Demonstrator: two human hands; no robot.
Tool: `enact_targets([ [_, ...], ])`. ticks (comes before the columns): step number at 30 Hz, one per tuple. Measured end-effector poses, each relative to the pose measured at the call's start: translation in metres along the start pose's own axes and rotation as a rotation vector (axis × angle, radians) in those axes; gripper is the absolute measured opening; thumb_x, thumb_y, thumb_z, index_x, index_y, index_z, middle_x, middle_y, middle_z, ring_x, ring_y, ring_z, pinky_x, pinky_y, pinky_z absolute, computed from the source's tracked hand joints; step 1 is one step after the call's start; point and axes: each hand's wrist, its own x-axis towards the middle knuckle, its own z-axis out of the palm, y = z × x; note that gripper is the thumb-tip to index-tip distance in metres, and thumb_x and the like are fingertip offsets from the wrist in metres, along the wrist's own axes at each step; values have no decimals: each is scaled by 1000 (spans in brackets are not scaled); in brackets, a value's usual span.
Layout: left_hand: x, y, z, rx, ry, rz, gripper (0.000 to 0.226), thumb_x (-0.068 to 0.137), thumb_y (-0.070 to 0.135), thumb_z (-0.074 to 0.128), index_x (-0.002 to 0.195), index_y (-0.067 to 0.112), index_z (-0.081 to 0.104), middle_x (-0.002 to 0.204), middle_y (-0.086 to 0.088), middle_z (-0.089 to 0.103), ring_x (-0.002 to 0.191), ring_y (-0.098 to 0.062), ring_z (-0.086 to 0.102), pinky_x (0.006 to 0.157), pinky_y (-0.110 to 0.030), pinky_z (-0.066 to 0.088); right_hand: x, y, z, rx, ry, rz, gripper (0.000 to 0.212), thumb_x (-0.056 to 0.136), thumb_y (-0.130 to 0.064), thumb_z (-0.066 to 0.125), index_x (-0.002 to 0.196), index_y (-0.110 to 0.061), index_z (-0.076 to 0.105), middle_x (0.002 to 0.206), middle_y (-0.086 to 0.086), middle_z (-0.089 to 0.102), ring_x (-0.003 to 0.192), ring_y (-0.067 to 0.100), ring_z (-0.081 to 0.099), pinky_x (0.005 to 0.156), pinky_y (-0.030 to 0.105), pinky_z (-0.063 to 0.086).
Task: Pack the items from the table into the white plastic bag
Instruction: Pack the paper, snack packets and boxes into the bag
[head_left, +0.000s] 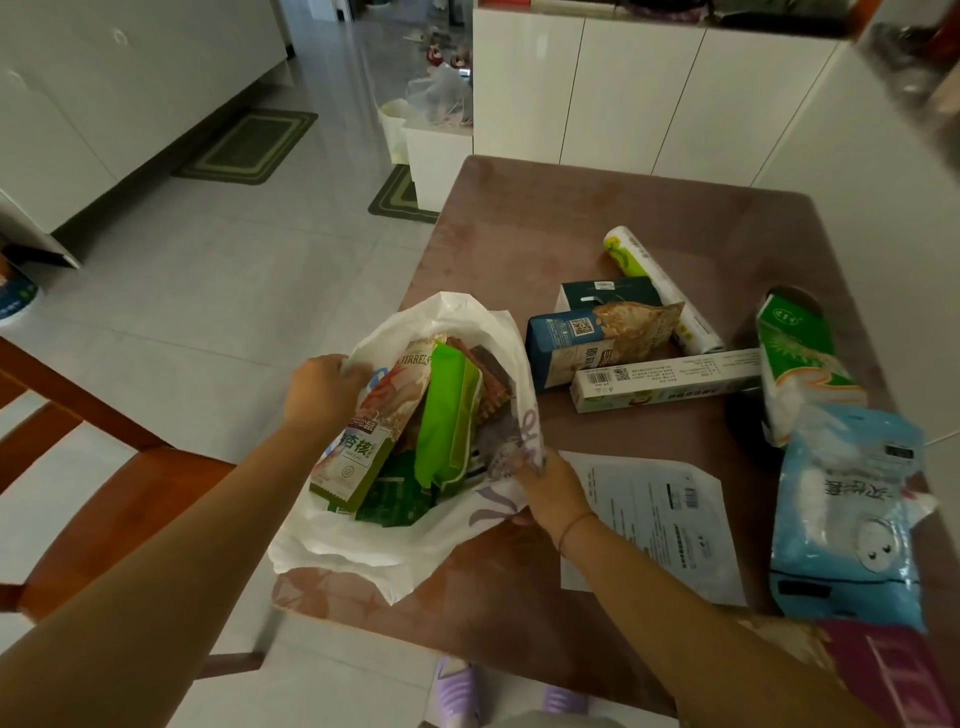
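The white plastic bag (363, 540) sits at the table's left edge with its mouth held wide. My left hand (322, 395) grips the bag's left rim. My right hand (548, 493) pinches the right rim. Inside stand a tall snack packet (379, 415), a bright green pouch (447, 426) and several darker packets. On the table to the right lie a blue carton (587, 343), a long white box (665, 382), a white roll (654, 286), a green-white pack (800, 364), a light blue bag (847, 514) and a flat white envelope (660, 519).
The brown table (519, 228) reaches to white cabinets (623, 88) behind it. A wooden chair (104, 493) stands at the left, close to the bag. A dark red packet (893, 670) lies at the table's near right corner. The floor at the left is tiled.
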Motion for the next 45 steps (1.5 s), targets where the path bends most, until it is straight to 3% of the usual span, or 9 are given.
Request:
enact_targets([
  [3,-1,8,-3,-79,14,2,34,93,30,51,77,4,64,71,-17,65,59,-29,60,58,-34,52,5,-32,-14,48,147,-260,25,96,-17,45,81,0,55,69,13,50,65,21,47,59,27,35],
  [8,-3,32,-10,-170,110,63,40,92,29,53,80,-7,65,68,-19,65,54,-27,57,56,-30,49,16,-91,-53,41,205,-560,43,93,-20,48,93,22,53,88,40,58,75,41,57,68,41,43],
  [16,-16,23,10,-127,100,2,34,94,31,50,81,2,65,75,-16,66,67,-34,65,60,-32,51,20,-56,-91,-24,75,-384,29,94,-30,48,102,-7,63,72,-3,57,63,8,52,51,10,42],
  [20,-17,19,14,-95,99,21,37,93,32,51,88,-1,67,78,-17,65,69,-34,61,64,-33,47,34,-18,-139,108,211,-219,34,96,-36,42,110,-13,61,88,8,64,87,26,64,75,31,50],
  [25,-21,28,19,-22,119,40,34,95,31,47,87,3,63,79,-18,61,69,-31,56,64,-34,42,47,43,-178,-971,2,-78,74,72,-40,70,135,-18,39,137,11,45,126,32,44,103,40,40],
  [29,-23,32,23,-7,116,54,40,95,33,47,87,-3,65,77,-19,61,68,-32,55,63,-33,40,50,56,-174,-1200,-75,-112,90,61,-53,73,136,-27,31,139,5,35,131,29,33,112,45,21],
  [35,-26,32,26,-43,103,42,43,93,37,46,85,-1,66,78,-23,66,69,-37,62,63,-38,51,52,52,-171,-1129,-131,-77,65,64,-46,76,119,-25,49,118,3,61,115,25,52,101,38,35],
  [40,-28,38,28,-47,98,34,40,95,33,46,81,-1,63,73,-19,60,58,-28,54,52,-26,41,40,37,-185,-865,-282,-95,19,76,-26,75,70,-27,57,73,-7,59,68,10,57,53,11,43],
  [45,-28,43,31,-58,96,33,41,95,34,46,74,1,60,67,-15,57,54,-25,51,52,-26,42,10,-6,-211,-747,-248,-167,23,77,-27,72,87,-7,65,82,8,67,74,22,66,62,30,53],
])
